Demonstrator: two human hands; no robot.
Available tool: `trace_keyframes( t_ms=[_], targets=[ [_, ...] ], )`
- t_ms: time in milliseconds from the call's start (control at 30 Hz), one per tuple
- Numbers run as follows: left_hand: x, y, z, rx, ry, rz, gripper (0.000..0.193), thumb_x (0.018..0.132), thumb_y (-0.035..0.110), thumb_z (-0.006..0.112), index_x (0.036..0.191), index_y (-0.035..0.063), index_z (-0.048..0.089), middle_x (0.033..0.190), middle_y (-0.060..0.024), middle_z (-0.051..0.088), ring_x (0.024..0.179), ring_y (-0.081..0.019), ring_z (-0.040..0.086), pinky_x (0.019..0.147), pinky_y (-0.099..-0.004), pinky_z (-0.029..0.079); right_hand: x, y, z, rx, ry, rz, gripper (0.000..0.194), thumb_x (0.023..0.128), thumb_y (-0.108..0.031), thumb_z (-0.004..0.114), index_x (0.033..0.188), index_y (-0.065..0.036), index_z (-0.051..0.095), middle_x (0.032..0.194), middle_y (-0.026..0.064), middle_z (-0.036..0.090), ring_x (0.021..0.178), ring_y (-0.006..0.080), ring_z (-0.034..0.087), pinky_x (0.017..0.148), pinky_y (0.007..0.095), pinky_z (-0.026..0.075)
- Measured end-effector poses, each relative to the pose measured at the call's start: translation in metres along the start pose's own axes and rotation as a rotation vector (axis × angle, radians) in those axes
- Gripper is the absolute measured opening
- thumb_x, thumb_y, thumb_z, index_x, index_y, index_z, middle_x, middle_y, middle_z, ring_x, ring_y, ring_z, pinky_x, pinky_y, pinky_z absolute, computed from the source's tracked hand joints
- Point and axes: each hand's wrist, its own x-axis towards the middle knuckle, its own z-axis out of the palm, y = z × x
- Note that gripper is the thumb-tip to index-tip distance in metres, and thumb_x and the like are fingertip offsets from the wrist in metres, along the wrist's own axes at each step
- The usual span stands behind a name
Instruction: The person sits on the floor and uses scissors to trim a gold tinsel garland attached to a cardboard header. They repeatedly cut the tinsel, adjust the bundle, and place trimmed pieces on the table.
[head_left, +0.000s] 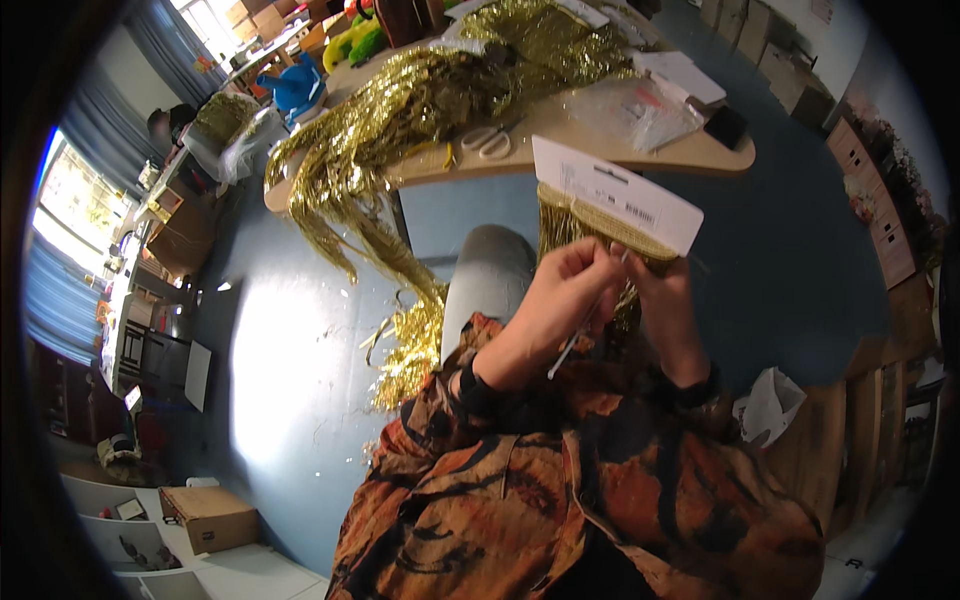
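In front of me a white header card with a slot and printing stands tilted, with gold tinsel fringe hanging below it. My left hand pinches a thin pale rod or tie that slants down from the fingertips. My right hand has its fingers closed on the lower edge of the carded fringe, close beside my left fingertips. On the table edge beyond lie white-handled scissors and a small yellow-handled tool. A large heap of gold fringe covers the table and trails off its left end.
The wooden table also bears clear plastic bags, white cards and a black flat object. Gold fringe hangs or lies left of my lap. A cardboard box sits lower left. A person is far left.
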Motion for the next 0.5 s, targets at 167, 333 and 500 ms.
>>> trace_keyframes(
  t_ms=[167, 333, 500],
  targets=[
    [0.003, -0.003, -0.001, -0.005, -0.003, -0.02, 0.023, 0.1, 0.025, 0.057, 0.085, 0.0066, 0.054, 0.061, 0.0007, 0.055, 0.048, -0.007, 0.049, 0.046, -0.0209, 0.037, 0.004, 0.003, 0.001, 0.083, -0.034, 0.021, 0.021, 0.096, -0.009, 0.067, 0.11, 0.006, 0.068, 0.099, 0.0071, 0.073, 0.088, 0.0107, 0.065, 0.077, 0.0285, 0.053],
    [0.007, -0.008, -0.003, -0.005, -0.002, -0.02, 0.024, 0.099, 0.022, 0.058, 0.082, 0.0062, 0.052, 0.06, 0.0, 0.054, 0.047, -0.007, 0.048, 0.044, -0.0219, 0.036, 0.001, 0.005, 0.0, -0.015, -0.033, -0.011, 0.021, 0.096, -0.007, 0.064, 0.112, 0.007, 0.067, 0.101, 0.0088, 0.073, 0.091, 0.0113, 0.064, 0.079, 0.0294, 0.052],
    [0.007, -0.014, -0.003, -0.047, -0.002, -0.006, 0.022, 0.096, 0.018, 0.059, 0.08, 0.0061, 0.05, 0.059, -0.0001, 0.052, 0.046, -0.0077, 0.046, 0.043, -0.0221, 0.035, 0.002, 0.004, -0.001, -0.083, -0.016, 0.031, 0.021, 0.095, -0.005, 0.063, 0.112, 0.007, 0.066, 0.102, 0.0101, 0.073, 0.091, 0.0117, 0.063, 0.079, 0.0294, 0.051]
  ],
)
